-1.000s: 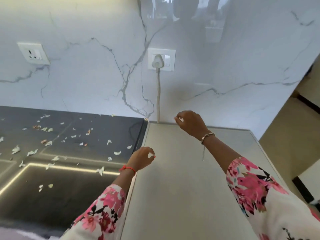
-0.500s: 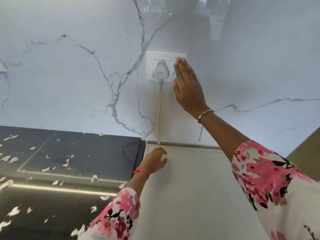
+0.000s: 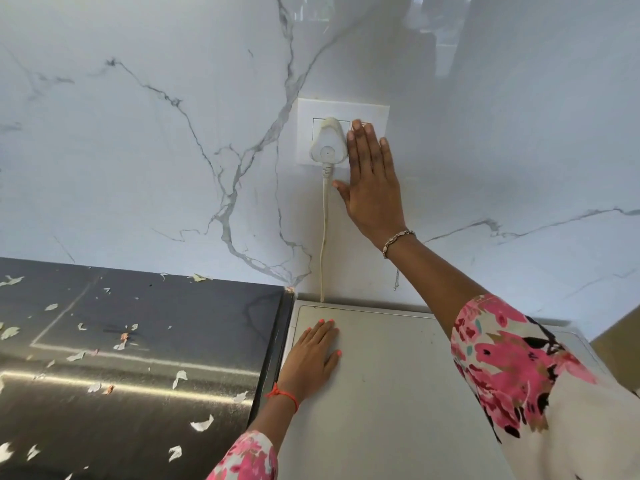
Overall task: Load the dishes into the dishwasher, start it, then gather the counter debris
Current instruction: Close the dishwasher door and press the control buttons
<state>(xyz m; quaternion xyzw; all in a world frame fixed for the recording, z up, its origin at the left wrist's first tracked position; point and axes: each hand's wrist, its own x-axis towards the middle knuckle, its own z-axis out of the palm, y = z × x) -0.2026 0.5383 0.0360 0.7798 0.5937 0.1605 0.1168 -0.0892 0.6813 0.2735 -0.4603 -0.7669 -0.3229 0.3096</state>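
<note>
Right hand (image 3: 372, 181), flat with fingers straight, is pressing the socket plate (image 3: 346, 109) beside the plug (image 3: 327, 145), likely switching power on. Left hand (image 3: 313, 355) is lying open on the grey top (image 3: 398, 393), probably the dishwasher's, bracing the reach. Debris (image 3: 180, 377) is sitting scattered on the dark surface (image 3: 194, 317), not yet gathered.

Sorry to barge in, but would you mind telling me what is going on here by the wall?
A person is reaching up with the right hand, its straight fingers laid on the switch side of the socket plate, just beside the white plug. The plug's cord drops behind the grey appliance top, where the left hand rests flat. Pale scraps of debris lie scattered on the dark counter, not yet gathered.
</note>
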